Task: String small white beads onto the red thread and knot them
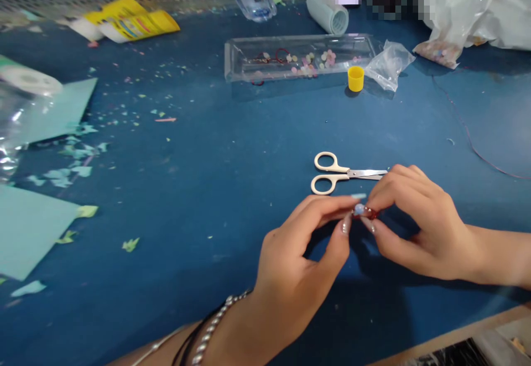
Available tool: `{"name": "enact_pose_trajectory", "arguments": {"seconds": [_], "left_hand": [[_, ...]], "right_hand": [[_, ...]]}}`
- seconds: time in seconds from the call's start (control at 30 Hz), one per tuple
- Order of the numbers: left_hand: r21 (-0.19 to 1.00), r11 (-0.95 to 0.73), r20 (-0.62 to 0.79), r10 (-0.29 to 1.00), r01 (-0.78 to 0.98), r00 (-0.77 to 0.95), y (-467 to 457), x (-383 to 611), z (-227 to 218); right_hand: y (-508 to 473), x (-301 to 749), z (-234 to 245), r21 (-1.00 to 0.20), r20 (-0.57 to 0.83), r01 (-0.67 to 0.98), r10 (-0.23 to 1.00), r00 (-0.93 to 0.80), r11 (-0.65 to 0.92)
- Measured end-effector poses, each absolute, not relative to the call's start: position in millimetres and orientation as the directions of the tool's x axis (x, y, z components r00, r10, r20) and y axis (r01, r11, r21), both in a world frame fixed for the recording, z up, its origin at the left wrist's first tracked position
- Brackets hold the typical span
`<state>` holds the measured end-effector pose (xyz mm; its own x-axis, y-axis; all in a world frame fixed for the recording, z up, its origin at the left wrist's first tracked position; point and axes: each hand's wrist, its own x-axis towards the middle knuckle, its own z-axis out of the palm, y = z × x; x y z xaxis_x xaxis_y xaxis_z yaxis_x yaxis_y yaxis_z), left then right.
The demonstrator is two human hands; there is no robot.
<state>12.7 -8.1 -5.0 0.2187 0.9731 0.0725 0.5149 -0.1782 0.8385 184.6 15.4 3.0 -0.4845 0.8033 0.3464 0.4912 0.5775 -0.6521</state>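
Both my hands meet over the blue table [232, 150], near its front edge. My left hand [302, 261] pinches a small red cord piece with a pale bead [364, 211] between thumb and forefinger. My right hand [415, 217] pinches the same small piece from the other side, fingers curled. A bead bracelet sits on my left wrist. White-handled scissors [340, 173] lie shut on the table just behind my fingers, blades pointing right.
A clear plastic tray [298, 56] with small flower charms stands at the back, a yellow cap [355, 78] and small plastic bags beside it. A thin cord [468, 134] trails at the right. Teal paper sheets [29, 228] and scraps lie at the left.
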Motion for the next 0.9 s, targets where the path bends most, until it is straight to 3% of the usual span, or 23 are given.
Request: {"name": "enact_pose_trajectory", "arguments": {"seconds": [0.13, 0.3, 0.5, 0.9], "left_hand": [[0.803, -0.299, 0.178, 0.946, 0.515, 0.272, -5.7, 10.3, -7.0], [0.678, -0.530, 0.246, 0.817, 0.509, 0.522, -1.9, 8.2, -8.0], [0.684, -0.533, 0.237, 0.808, 0.498, 0.539, -2.1, 7.4, -7.7], [0.673, -0.543, 0.221, 0.795, 0.502, 0.564, -2.4, 5.1, -9.8]], "right_hand": [[14.4, 185.0, 2.5, -0.755, 0.308, 0.428, 0.846, -0.436, 0.496], [13.0, 184.5, 1.9, -0.708, 0.352, 0.445, 0.820, -0.451, 0.548], [11.9, 184.5, 2.7, -0.653, 0.382, 0.470, 0.794, -0.473, 0.594], [8.1, 186.2, -1.2, -0.267, 0.521, 0.586, 0.626, -0.580, 0.765]]}}
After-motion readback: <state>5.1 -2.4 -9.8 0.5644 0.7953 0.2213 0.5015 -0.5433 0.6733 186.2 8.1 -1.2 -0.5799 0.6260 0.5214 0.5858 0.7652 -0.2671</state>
